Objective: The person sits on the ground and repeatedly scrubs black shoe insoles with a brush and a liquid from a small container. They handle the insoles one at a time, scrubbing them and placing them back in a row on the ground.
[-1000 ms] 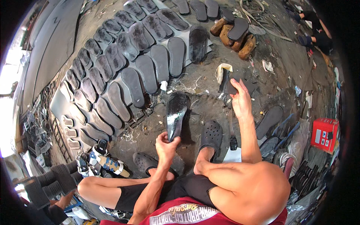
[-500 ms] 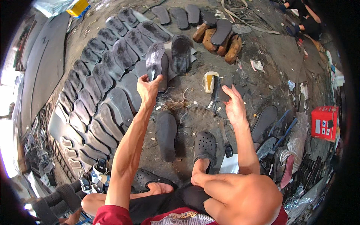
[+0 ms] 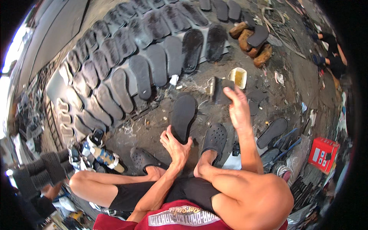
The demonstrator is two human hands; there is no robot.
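My left hand point(image 3: 174, 143) grips the near end of a black shoe sole point(image 3: 183, 115) that lies on the dirt floor just ahead of my feet. My right hand point(image 3: 237, 105) hovers further out, fingers spread, with its fingertips at a dark flat brush-like piece point(image 3: 219, 91). Just beyond it stands a small pale tub of yellow glue point(image 3: 238, 76). Black clogs are on my right foot point(image 3: 214, 138) and my left foot point(image 3: 143, 157).
Several rows of black soles point(image 3: 145, 73) lie on a grey board across the upper left. Brown wooden blocks point(image 3: 249, 42) sit at the top right, more soles point(image 3: 272, 132) and a red box point(image 3: 322, 153) on the right. Another person point(image 3: 333, 57) sits far right.
My left arm, stretched out to the sole rows with a sole half a second ago, has drawn back and taken hold of the sole lying by my feet. My right hand dropped toward the brush.
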